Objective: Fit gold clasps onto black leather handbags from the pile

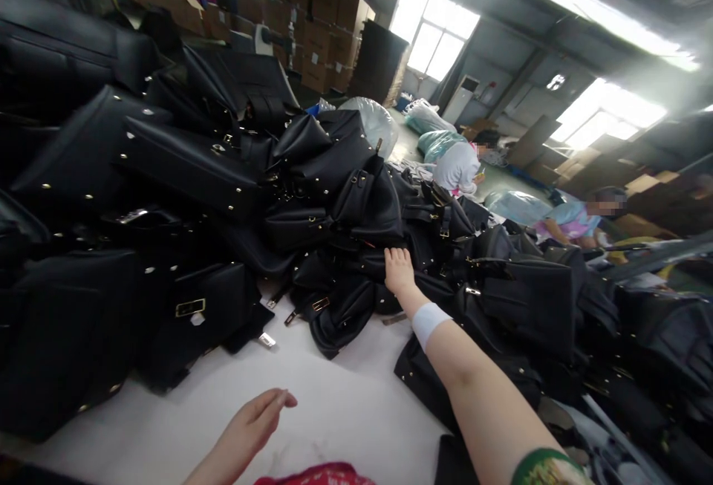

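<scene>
A large heap of black leather bags [312, 195] with gold studs and buckles covers the white table [334, 403]. My right hand [398, 271] reaches far forward and rests on a black bag in the middle of the heap, fingers curled onto the leather; a white band wraps the wrist. My left hand [253, 425] hovers low over the bare white table near me, fingers loosely stretched, holding nothing.
Stacked cardboard boxes [317, 32] stand at the back. Two people sit beyond the heap, one in white [457, 165] and one in light blue [573, 219], beside plastic-wrapped bundles [373, 117]. More black bags lie at the right [640, 336].
</scene>
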`<state>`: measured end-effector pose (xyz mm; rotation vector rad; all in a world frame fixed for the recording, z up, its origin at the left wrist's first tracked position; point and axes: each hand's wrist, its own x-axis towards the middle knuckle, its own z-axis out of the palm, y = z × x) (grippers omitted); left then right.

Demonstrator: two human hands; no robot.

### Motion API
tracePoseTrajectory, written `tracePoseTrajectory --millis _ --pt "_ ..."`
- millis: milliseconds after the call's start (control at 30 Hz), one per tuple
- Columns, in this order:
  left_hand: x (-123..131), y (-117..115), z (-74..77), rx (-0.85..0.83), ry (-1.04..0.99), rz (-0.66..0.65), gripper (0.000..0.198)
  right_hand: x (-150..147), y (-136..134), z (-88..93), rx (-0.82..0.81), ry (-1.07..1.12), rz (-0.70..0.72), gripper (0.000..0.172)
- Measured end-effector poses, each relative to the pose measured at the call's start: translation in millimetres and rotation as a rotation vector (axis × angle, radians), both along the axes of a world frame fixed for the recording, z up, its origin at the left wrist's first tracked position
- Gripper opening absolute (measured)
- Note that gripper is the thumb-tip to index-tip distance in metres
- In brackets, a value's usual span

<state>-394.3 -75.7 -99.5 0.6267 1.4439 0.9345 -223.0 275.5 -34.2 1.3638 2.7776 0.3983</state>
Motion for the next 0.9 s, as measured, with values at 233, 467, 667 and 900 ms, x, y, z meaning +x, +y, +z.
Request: tracePoseTrajectory --millis 233,467,667,900 --pt "-2 -7 -21.6 0.002 0.171 -0.027 0.068 23 -8 13.9 -0.064 -0.117 -0.078 0.026" --pt "8 -7 1.6 0.025 0.196 -0.076 0.074 29 -46 75.6 -0.073 -0.118 -0.066 0.027" --pt "12 -11 12.5 0.047 0.141 -0.093 0.069 34 -129 157.7 0.037 -0.030 0.012 0.039" --pt "15 -1 32.7 0.108 0.180 -0.031 0.063 87 -180 251.0 -0.479 0.156 0.000 0.049"
